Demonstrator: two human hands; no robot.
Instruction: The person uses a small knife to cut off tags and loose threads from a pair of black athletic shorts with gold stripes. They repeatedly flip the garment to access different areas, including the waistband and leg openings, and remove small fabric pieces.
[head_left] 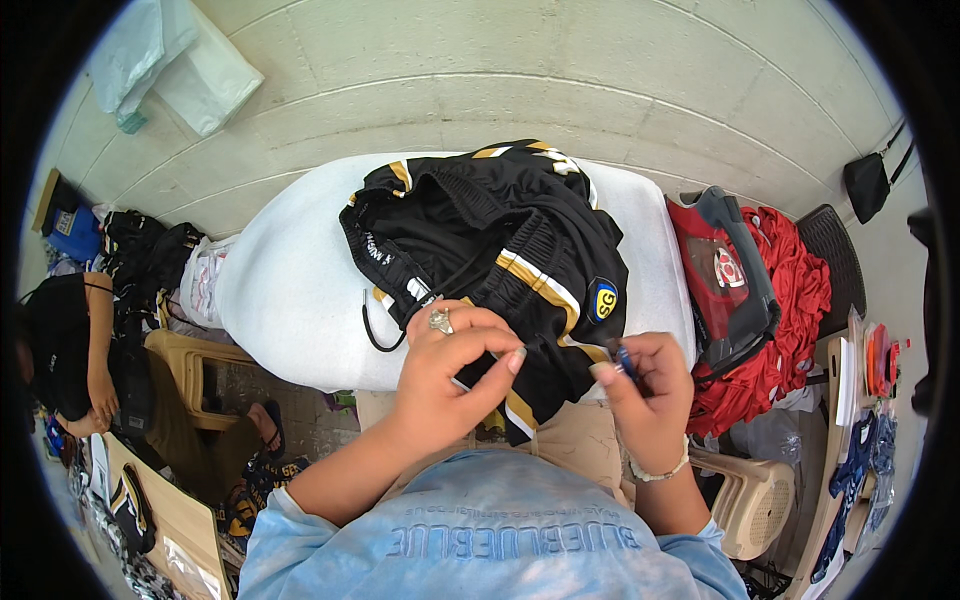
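Black sports shorts (470, 225) with gold and white side stripes lie on a white padded board in front of me. Their elastic waistband gapes toward the left, and a black drawstring (370, 325) loops out of it. My left hand (455, 365), with a ring on it, is over the near edge of the shorts, thumb and forefinger pinched; what they hold is too small to make out. My right hand (650, 385) is closed around a small blue-handled tool (627, 362), its dark tip pointing toward the shorts. The fingers hide most of that tool.
The white padded board (290, 270) stands against a block wall. At its right are a red and grey bag (725, 270) and piled red garments (795, 290). A plastic chair (205, 365) and another person (75, 350) are at the left; a beige stool (745, 495) is near my right elbow.
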